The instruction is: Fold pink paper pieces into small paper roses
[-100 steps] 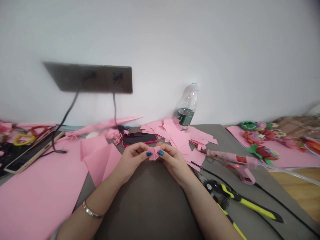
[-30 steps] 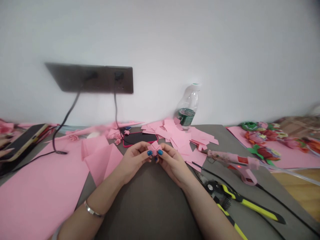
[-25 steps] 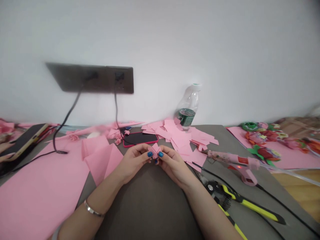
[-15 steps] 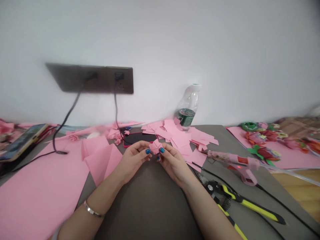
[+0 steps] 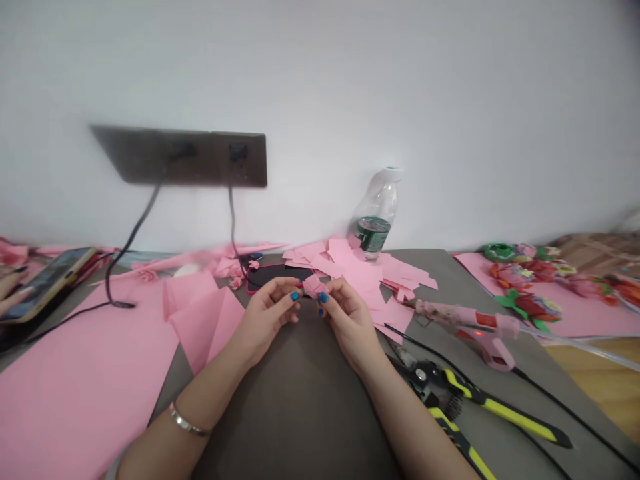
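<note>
A small folded pink paper flower [image 5: 313,287] is held up between my two hands, above the grey table [image 5: 300,413]. My left hand [image 5: 273,312] pinches its left side between thumb and fingertips. On the other side, the thumb and fingers of my right hand [image 5: 350,321] are closed on its right edge. Just behind the flower lies a phone with a red rim [image 5: 273,273], partly covered by my fingers. Loose pink paper pieces [image 5: 360,277] are heaped beyond my right hand. Several small pink paper flowers [image 5: 231,270] rest left of the phone.
A pink glue gun [image 5: 467,320] with a lit light and yellow-black pliers [image 5: 500,403] lie at right. A plastic bottle [image 5: 376,220] stands by the wall. Pink sheets [image 5: 95,373] cover the left. Another person's hand [image 5: 13,290] touches a phone [image 5: 50,283]. Colourful flowers [image 5: 535,303] lie far right.
The pink flower has turned between my fingers, and my hands have shifted slightly. At the far left, another person's hand has come into view over the phone.
</note>
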`<state>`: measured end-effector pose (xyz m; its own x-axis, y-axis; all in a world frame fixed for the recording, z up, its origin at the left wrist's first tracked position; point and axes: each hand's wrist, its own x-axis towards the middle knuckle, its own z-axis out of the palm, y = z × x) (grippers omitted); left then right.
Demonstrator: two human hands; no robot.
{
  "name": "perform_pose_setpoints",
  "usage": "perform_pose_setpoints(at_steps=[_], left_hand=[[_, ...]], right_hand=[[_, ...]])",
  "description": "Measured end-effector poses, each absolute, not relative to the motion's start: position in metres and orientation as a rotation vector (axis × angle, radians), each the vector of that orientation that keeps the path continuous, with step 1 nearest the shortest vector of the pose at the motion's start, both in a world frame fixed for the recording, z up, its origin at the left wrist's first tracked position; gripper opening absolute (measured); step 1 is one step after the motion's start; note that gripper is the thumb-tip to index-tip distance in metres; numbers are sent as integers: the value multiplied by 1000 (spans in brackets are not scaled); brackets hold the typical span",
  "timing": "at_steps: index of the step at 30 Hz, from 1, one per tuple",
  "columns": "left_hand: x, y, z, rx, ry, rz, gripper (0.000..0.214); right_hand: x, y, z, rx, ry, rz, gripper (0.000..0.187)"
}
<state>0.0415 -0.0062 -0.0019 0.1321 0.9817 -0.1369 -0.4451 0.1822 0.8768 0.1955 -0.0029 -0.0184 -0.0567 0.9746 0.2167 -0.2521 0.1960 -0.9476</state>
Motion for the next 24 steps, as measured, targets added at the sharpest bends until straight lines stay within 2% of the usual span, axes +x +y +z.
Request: perform_pose_setpoints(at_steps=[3,7,15,24], left_hand=[[41,-5,-2,770,852,1210,32],[40,-4,-4,800,825,1186,28],[39,-3,-7,771,822,1190,24],[39,-3,-4,746,805,1150,23]], right_hand=[[192,-6,-17,-950,-1379,849,5],[188,-11,-11,-972,-1601,553,16],[189,-12,-11,-929,-1592,613,10],[190,-12,-11,-1024,-1540,545,16]])
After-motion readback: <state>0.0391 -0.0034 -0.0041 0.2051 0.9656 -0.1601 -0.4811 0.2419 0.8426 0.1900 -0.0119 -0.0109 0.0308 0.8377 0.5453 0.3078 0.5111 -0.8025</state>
